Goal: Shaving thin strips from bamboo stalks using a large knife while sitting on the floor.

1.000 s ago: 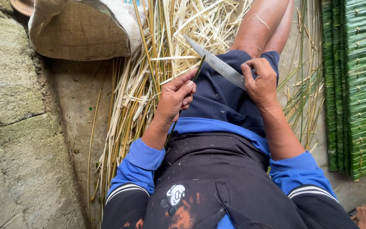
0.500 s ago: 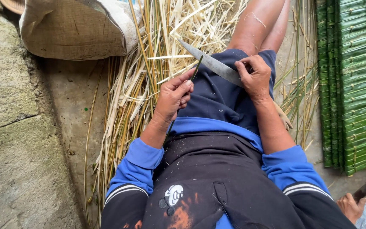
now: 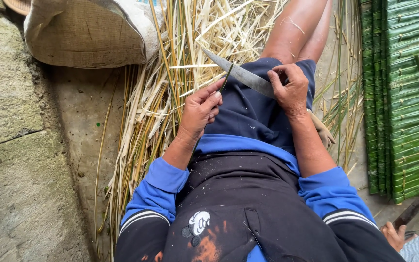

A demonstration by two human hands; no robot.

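Note:
My right hand grips the handle of a long grey knife whose blade points left across my lap. My left hand pinches a thin green strip between thumb and fingers and holds it against the blade's edge. Both hands rest above my dark blue shorts, with my bare legs stretched out ahead.
Pale dry strips and shavings lie piled on the ground to the left and ahead. A woven sack sits at top left by a stone wall. Stacked green slats stand at right. Another person's hand holds a dark tool at bottom right.
My view has shifted slightly. The hands stay on the knife and strip, a little closer together. The other person's hand at bottom right has come further into view.

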